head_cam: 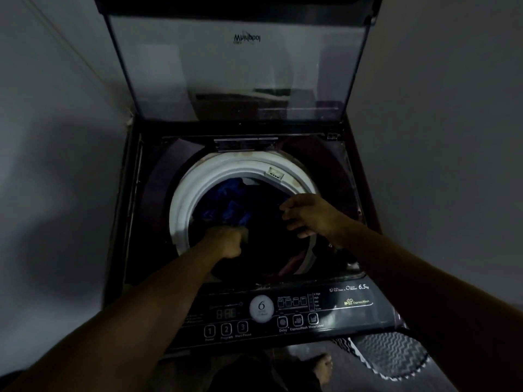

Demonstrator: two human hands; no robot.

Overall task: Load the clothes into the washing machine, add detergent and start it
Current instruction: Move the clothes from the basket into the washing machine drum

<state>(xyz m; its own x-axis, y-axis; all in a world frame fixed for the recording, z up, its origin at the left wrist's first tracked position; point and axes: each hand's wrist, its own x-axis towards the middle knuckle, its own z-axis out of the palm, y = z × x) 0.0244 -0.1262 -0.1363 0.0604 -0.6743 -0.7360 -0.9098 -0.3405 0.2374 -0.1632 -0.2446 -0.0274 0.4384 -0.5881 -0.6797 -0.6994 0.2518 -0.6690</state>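
Where two plain grey walls meet in a dim corner, a dark top-loading washing machine (135,193) stands with its glass lid (237,66) raised upright against the back. Its control panel (283,315) runs along the near edge, its long axis left to right, and the round drum opening faces straight up inside a white ring (186,199). Clothes (226,205) lie in the drum: blue fabric at the far left, darker cloth filling the rest. Down inside the drum, the left hand (226,241) has its fingers curled together, closed on dark cloth. Above the drum's right side the right hand (311,216) hovers, fingers bent and slightly apart, holding nothing visible. On the floor at lower right lies a patterned mat (390,355), beside a bare foot (322,366)
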